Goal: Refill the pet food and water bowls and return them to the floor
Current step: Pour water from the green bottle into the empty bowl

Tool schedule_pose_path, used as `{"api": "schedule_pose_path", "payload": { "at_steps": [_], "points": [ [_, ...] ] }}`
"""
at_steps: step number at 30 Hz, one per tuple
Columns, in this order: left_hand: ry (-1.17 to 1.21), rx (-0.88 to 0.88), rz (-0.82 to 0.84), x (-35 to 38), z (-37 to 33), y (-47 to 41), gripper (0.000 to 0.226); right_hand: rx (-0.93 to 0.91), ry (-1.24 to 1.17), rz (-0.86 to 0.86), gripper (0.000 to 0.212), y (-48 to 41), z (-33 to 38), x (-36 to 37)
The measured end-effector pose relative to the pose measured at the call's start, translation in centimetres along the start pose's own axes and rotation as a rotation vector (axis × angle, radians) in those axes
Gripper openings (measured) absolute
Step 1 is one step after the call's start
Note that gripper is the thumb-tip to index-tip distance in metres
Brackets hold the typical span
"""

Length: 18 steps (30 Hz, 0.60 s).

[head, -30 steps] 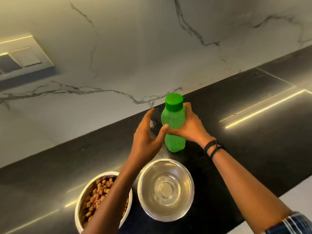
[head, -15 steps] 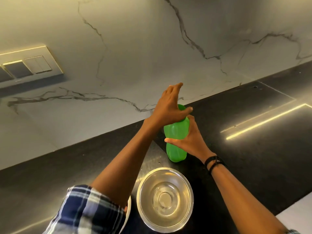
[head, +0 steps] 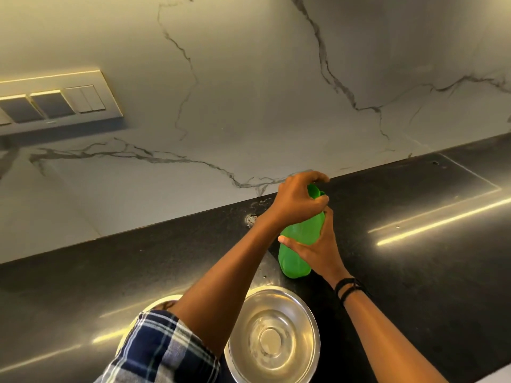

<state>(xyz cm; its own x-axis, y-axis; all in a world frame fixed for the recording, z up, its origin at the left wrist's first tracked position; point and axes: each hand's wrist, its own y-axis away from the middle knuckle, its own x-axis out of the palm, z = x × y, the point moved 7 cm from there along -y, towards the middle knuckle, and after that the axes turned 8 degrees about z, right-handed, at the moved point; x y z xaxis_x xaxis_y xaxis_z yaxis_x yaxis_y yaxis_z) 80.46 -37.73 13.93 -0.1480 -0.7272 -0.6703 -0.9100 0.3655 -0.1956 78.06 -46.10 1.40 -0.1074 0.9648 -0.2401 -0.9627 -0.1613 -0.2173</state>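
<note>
A green plastic bottle stands upright on the black counter, close to the marble-veined wall behind it. The right hand wraps the bottle's body from the right side, its grip clenched around the middle, with the thumb lying across the front of the green plastic and the fingers hidden behind. The left hand sits on top of the bottle, its grip closed over the cap (only a sliver of darker green shows between the fingers), so whether the cap is loose or tight cannot be told. A black cord bracelet circles the right wrist, and a blue and white plaid sleeve covers the left upper arm at the bottom of the view. Nearer the person than the bottle, an empty steel bowl rests on the counter, its shiny inside showing a round flat base and some faint marks; it stands just in front of the bottle without touching it. To its left, the pale rim of a second bowl peeks out from under the left forearm, its contents hidden by the arm and sleeve. A switch plate is mounted on the wall at the upper left, and long streaks of light reflect off the counter.
</note>
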Motion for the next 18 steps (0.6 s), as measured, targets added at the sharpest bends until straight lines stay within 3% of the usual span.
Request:
{"api": "schedule_pose_path", "payload": {
  "at_steps": [3,5,7,11,13,16,18],
  "points": [
    [-0.041,-0.028,-0.049,0.1,-0.1,0.1,0.031,-0.010,-0.006,0.000,0.109,0.1,0.2,0.0],
    [-0.133,-0.103,-0.175,0.0,-0.2,0.6,0.027,-0.015,-0.015,0.006,0.105,0.3,0.1,0.0],
    [-0.169,-0.176,-0.220,-0.1,-0.5,0.8,0.034,-0.019,-0.019,0.004,0.104,0.4,0.1,0.0],
    [0.301,-0.245,0.056,-0.8,0.5,1.1,0.052,-0.055,0.000,-0.029,0.103,0.1,0.4,0.0],
    [0.264,-0.236,-0.062,-3.0,1.4,2.2,0.041,-0.069,0.014,-0.036,0.103,0.0,0.4,-0.1],
    [0.096,-0.248,-0.424,-6.6,2.5,4.5,0.021,-0.091,0.032,-0.035,0.102,0.0,0.2,-0.1],
    [0.235,-0.222,-0.277,-6.0,2.8,4.0,0.018,-0.095,0.033,-0.037,0.101,0.0,0.2,-0.1]
  ]
}}
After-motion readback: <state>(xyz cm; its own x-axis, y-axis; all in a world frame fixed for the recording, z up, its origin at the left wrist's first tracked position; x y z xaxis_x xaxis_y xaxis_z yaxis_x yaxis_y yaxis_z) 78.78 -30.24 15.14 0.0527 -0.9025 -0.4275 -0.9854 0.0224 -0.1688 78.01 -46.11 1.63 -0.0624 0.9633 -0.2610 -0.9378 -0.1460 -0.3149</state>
